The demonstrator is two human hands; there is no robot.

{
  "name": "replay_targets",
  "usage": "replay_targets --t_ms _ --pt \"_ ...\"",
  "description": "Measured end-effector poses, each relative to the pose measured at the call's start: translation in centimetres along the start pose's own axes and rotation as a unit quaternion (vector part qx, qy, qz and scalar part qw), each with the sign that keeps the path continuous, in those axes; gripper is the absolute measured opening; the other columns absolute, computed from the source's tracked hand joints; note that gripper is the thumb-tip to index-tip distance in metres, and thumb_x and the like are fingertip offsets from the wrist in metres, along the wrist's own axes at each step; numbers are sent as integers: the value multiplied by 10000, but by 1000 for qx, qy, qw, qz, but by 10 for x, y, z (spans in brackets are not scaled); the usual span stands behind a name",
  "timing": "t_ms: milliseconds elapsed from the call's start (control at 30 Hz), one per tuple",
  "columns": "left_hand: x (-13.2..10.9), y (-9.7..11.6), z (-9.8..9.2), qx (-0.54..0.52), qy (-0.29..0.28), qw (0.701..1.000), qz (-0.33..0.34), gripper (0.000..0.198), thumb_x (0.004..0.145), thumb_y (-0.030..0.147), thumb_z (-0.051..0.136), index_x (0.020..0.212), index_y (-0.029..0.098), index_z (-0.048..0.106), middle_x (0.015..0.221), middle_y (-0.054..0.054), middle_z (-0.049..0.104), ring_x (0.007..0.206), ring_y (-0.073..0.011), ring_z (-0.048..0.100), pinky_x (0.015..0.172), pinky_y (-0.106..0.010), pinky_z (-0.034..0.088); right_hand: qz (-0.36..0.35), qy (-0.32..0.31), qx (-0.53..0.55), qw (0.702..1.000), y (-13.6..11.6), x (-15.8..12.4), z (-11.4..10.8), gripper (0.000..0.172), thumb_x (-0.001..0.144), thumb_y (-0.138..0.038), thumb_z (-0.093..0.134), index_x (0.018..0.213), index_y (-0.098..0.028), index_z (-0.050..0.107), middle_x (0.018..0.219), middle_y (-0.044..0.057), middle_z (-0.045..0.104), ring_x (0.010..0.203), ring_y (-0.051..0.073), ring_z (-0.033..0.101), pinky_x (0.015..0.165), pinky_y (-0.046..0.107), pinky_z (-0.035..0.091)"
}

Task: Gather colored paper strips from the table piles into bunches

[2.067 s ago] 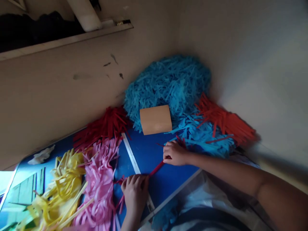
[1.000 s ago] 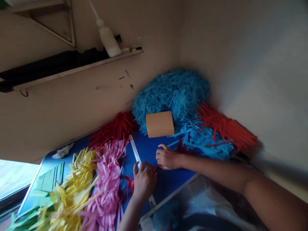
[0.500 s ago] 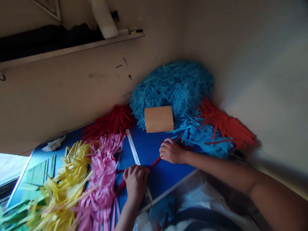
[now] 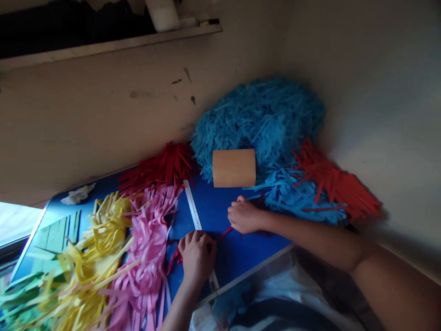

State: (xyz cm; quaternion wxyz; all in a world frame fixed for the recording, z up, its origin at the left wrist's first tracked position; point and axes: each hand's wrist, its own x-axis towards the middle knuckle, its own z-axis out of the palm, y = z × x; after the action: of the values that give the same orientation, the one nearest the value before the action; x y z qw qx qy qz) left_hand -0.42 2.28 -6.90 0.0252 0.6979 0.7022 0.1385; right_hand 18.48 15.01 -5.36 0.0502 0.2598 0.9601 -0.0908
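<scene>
From my remote seat I have the left hand [image 4: 197,253] and right hand [image 4: 245,215] gripping one thin red paper-like strand [image 4: 224,233], straight between them above the flat blue tabletop [image 4: 246,259]

We are seeing red on the strip [image 4: 224,233], deep blue on the desk [image 4: 250,257] and white on its band [image 4: 193,207]. We are noticing green fringe [image 4: 20,294], yellow fringe [image 4: 94,257], pink fringe [image 4: 148,257], dark red fringe [image 4: 165,168], a sky-blue heap [image 4: 262,117], orange-red fringe [image 4: 342,186] and plain tan card [image 4: 234,168]. Dark smudges [image 4: 193,99] are marking the beige wall [image 4: 96,128].
</scene>
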Motion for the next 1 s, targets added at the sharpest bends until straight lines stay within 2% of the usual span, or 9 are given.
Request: replay_targets --t_ms 100,200,333,433,500,633,800,900,1000 --pt "2 2 -4 -13 -4 1000 24 97 847 196 595 792 237 664 817 -12 695 919 -238 597 917 -438 322 23 -15 29 999 1 4 -3 153 831 -223 589 745 -176 706 864 77 695 860 229 552 768 380 276" --pt "-1 -2 -6 -24 4 999 30 121 871 232 602 939 261 697 810 2 725 875 -222 617 905 -431 317 7 10 47 999 6 0 1 165 849 -245 600 733 -190 703 832 58 694 858 216 542 784 379 273" --pt "-10 -7 0 -41 26 998 46 143 892 311 613 811 297 729 796 16 744 841 -214 610 853 -404 328 -46 105 49 992 9 -16 13 175 911 -334 613 826 -206 697 922 48 698 965 226 522 887 419 254" --pt "-17 -8 4 -30 51 995 76 159 914 294 583 875 299 738 801 12 751 861 -218 608 869 -398 336 -94 171 40 980 5 -27 22 129 918 -342 632 946 -227 683 1028 36 698 1047 227 502 965 447 218" --pt "-21 -8 4 -13 53 993 102 178 913 237 575 944 314 732 846 9 762 918 -229 614 909 -413 323 -114 208 18 971 0 -30 29 100 947 -280 592 926 -228 674 977 19 707 1023 210 505 979 443 215" --pt "-27 -8 2 -12 42 991 127 257 894 156 579 998 350 713 919 16 771 973 -234 623 945 -438 290 -124 261 -13 957 -6 -32 41 255 994 -176 482 809 -214 652 841 1 701 943 180 513 953 411 243" --pt "-32 -9 4 -11 44 994 96 247 884 140 582 987 322 714 932 8 766 984 -245 612 974 -451 281 -125 257 16 958 -4 -37 41 247 1011 -193 470 872 -216 673 872 5 710 920 171 525 912 402 259" --pt "-34 -8 5 -1 43 994 96 279 867 118 589 1004 326 715 966 13 760 1025 -256 593 1004 -457 261 -100 230 63 966 1 -35 38 191 987 -255 552 859 -231 692 885 -1 713 930 177 532 897 406 255" --pt "-35 -6 3 -10 41 998 53 204 885 176 585 934 315 726 938 5 748 974 -244 594 951 -435 301 -51 193 122 972 5 -31 37 152 902 -326 691 782 -234 713 867 3 700 944 192 536 864 385 271"
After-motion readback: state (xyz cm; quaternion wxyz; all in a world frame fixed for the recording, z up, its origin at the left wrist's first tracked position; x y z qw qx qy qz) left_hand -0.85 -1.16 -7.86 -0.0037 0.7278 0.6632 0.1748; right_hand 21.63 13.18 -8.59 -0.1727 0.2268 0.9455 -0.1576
